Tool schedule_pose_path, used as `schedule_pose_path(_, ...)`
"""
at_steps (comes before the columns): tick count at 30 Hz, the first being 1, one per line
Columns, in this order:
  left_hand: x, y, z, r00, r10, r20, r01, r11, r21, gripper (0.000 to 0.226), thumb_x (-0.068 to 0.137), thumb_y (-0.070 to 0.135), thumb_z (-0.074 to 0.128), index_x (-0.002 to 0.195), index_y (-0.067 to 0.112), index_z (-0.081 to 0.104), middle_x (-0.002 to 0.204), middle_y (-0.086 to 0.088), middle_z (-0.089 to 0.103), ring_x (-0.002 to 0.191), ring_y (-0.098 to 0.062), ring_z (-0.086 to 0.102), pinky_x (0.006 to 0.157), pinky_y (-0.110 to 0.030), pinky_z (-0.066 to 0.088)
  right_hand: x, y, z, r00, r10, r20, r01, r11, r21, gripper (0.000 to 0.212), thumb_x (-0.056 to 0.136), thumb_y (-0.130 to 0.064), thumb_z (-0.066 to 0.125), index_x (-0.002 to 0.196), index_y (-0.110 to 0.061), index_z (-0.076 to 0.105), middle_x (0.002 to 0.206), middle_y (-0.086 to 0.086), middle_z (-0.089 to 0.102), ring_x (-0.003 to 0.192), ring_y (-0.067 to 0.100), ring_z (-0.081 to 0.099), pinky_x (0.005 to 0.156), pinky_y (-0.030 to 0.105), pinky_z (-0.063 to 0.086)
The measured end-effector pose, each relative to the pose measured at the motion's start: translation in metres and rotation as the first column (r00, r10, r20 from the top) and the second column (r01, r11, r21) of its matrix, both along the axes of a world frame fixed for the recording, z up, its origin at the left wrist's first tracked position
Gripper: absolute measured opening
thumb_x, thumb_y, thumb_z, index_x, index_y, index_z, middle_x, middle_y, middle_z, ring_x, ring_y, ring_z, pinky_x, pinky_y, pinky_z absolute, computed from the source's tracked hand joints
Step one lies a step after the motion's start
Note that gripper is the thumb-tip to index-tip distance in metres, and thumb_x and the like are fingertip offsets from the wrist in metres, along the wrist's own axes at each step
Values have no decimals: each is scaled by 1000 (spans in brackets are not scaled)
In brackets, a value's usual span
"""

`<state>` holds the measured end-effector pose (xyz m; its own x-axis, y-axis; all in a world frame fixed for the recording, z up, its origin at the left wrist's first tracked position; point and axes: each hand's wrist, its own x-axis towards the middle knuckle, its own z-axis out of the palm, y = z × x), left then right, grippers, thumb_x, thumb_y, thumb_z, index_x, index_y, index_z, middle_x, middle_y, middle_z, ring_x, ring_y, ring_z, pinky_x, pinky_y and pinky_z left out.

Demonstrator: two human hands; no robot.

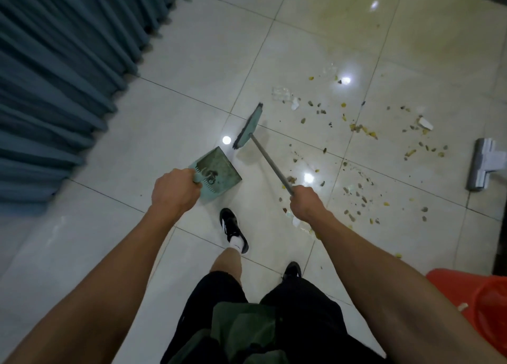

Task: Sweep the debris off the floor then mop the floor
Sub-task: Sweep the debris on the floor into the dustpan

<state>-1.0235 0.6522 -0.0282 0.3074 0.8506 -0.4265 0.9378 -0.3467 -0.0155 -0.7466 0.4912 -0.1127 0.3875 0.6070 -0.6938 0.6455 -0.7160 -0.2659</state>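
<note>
Debris of yellow-brown crumbs and glass shards [356,155] is lying right of the teal bristle broom head [248,126]. Its grey metal handle [270,162] is being gripped by the closed right hand [306,203], running up-left from that hand. The teal plastic dustpan [219,168], left of the broom head, is being gripped by the closed left hand [175,189].

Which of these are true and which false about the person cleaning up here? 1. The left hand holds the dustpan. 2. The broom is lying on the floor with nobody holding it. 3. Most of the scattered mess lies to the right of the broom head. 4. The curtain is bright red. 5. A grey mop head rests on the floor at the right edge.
1. True: the left hand grips the green dustpan.
2. False: the right hand holds the broom by its handle.
3. True: the debris spreads right of the broom head.
4. False: the curtain is blue-grey.
5. True: the mop head lies there.
</note>
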Motion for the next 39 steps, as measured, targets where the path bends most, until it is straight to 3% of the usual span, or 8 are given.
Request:
schedule_pose_path(5, -35, 70, -9, 997, 69, 39, -66, 995, -69, 21, 95, 40, 57, 104, 23, 67, 83, -5, 68, 69, -28, 64, 66, -36, 58, -34, 107, -17, 995, -54, -80, 56, 998, 23, 28, 98, -16, 47, 119, -5, 61, 108, 15, 65, 91, 32, 65, 82, 42, 57)
schedule_pose_path(8, -42, 108, -14, 994, 74, 77, -68, 995, -72, 22, 96, 39, 57, 106, 23, 68, 85, -7, 70, 71, -30, 65, 69, -39, 59, -53, 161, -26, 984, -127, -122, 130, 991, 18, 29, 99, -17, 46, 121, -6, 61, 107, 17, 65, 84, 33, 65, 73, 41, 56)
schedule_pose_path(17, -31, 166, -28, 995, 49, 82, -41, 995, -87, 19, 96, 41, 55, 101, 28, 68, 80, -3, 68, 67, -28, 65, 68, -39, 60, -60, 241, -53, 971, -166, -174, 165, 986, -16, 29, 99, -13, 45, 122, 0, 57, 112, 21, 61, 93, 37, 65, 80, 45, 58)
schedule_pose_path(21, -23, 165, -27, 997, -5, 83, 11, 997, -80, 16, 95, 42, 57, 97, 28, 65, 78, -2, 66, 66, -28, 63, 65, -35, 57, -49, 216, -59, 982, -166, -90, 159, 984, -75, 26, 98, -12, 46, 118, -1, 56, 106, 18, 60, 79, 32, 61, 66, 38, 55)
schedule_pose_path(25, -3, 159, -23, 994, -66, 89, 72, 996, -59, 16, 95, 39, 57, 99, 26, 66, 80, -3, 67, 66, -28, 63, 63, -33, 53, -39, 170, -54, 981, -194, -16, 190, 972, -139, 32, 95, -8, 44, 125, -2, 55, 85, 8, 46, 67, 27, 55, 60, 35, 48)
schedule_pose_path(28, 16, 143, -20, 990, -114, 80, 118, 992, -51, 16, 96, 38, 57, 100, 25, 66, 78, -2, 66, 64, -26, 62, 60, -31, 51, -32, 124, -44, 972, -235, 0, 232, 959, -162, 37, 96, -9, 46, 132, -3, 50, 110, 15, 57, 85, 32, 62, 66, 37, 52)
schedule_pose_path(33, 44, 95, -16, 970, -237, 53, 240, 969, -53, 11, 96, 33, 57, 97, 24, 63, 79, -2, 65, 65, -25, 62, 65, -36, 58, -15, 33, -27, 950, -313, 3, 306, 927, -218, 27, 96, -14, 48, 122, -6, 55, 109, 14, 59, 86, 30, 62, 69, 36, 55)
schedule_pose_path(39, 71, 46, -11, 945, -319, 68, 322, 946, -35, 12, 98, 31, 56, 96, 23, 63, 70, -1, 61, 56, -21, 60, 59, -35, 57, -2, -62, -10, 894, -448, 12, 439, 870, -224, 28, 94, -11, 49, 120, -5, 55, 106, 14, 58, 83, 28, 58, 67, 35, 53)
